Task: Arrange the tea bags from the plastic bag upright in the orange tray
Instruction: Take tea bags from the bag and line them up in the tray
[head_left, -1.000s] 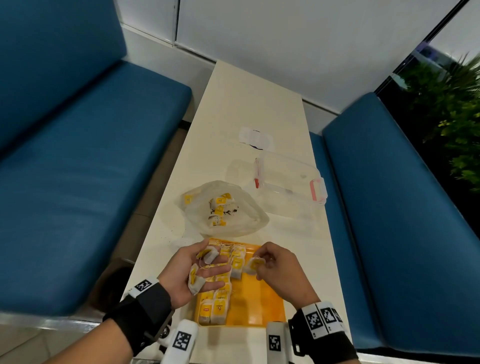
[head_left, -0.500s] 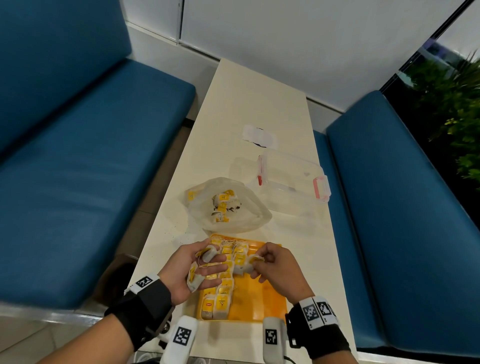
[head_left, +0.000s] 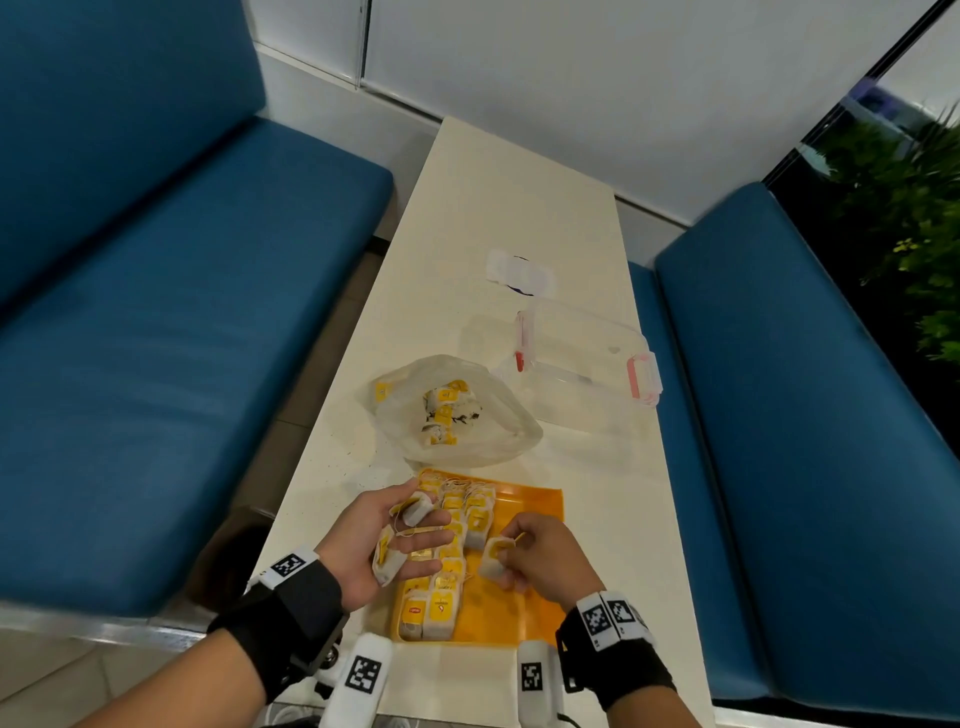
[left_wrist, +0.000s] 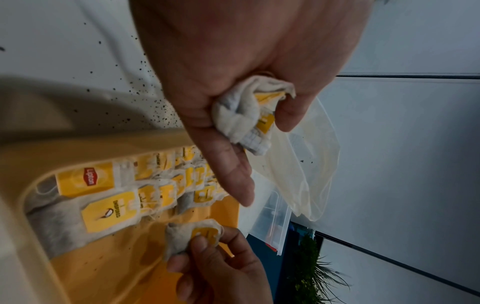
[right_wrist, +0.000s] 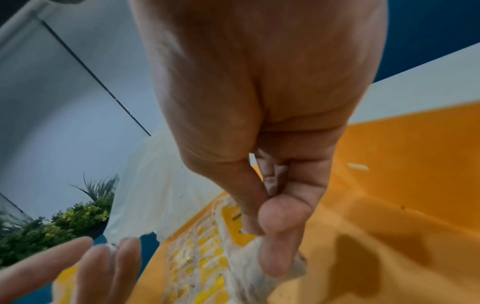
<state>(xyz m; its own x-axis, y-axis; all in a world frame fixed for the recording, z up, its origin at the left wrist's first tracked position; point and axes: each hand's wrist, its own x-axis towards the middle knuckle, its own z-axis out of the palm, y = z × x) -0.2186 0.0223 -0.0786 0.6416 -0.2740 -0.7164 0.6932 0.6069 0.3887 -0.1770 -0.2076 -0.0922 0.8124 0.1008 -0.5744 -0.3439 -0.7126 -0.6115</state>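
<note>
The orange tray (head_left: 535, 519) lies at the near end of the table, and rows of yellow-tagged tea bags (head_left: 452, 571) stand along its left half. My left hand (head_left: 415, 530) hovers over the tray's left edge and grips spare tea bags (left_wrist: 246, 117) between its curled fingers. My right hand (head_left: 506, 558) pinches one tea bag (head_left: 493, 558) beside the rows, low over the tray's bare floor (right_wrist: 389, 185). Just beyond the tray, the clear plastic bag (head_left: 457, 410) holds several more tea bags.
A clear lidded box with red clips (head_left: 582, 358) stands right of the bag, and a white packet (head_left: 519, 270) lies farther back. Tea crumbs speckle the table (left_wrist: 116, 92). Blue benches flank the narrow table on the left (head_left: 156, 364) and right (head_left: 805, 415).
My right hand has drawn its pinched tea bag a little nearer to me along the tray. The left hand has kept its place and its bags.
</note>
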